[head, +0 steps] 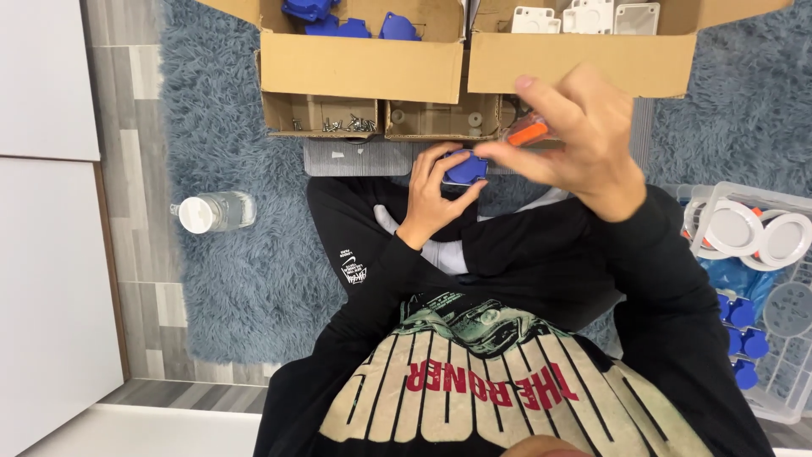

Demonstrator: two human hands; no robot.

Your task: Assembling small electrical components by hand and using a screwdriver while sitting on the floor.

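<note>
- Left hand (440, 188): fingers curled round a small blue plastic part (466, 167), thumb on its near edge. Held above my lap, just short of the near edge of the grey pad (355, 157).
- Right hand (577, 140): partly closed, thumb and forefinger pinching an orange-tipped tool (529, 132). Looks like a small driver, but most of it is hidden behind my fingers. Its tip sits just beside the blue part; can't tell if they touch.
- Progress, my read: mid-piece. Part and tool are both in hand, so this one isn't finished, and plenty of stock is left in the boxes.
- Left big cardboard box (359, 68), far edge of the rug (245, 279): more blue parts (338, 21) inside.
- Right big cardboard box (575, 63): white plastic housings (584, 15).
- Small cardboard tray (283, 114) in front of the left box: loose screws (351, 124), mostly at its right end.
- Second small tray (440, 125) next to it: a couple of round bits, too small to identify.
- White basket (791, 410) at my right: white round discs (734, 227) on top, blue parts (744, 343) along its left side. Whether those are finished ones, can't tell.
- Water bottle (213, 211) lying at the rug's left edge, well apart from the work.
</note>
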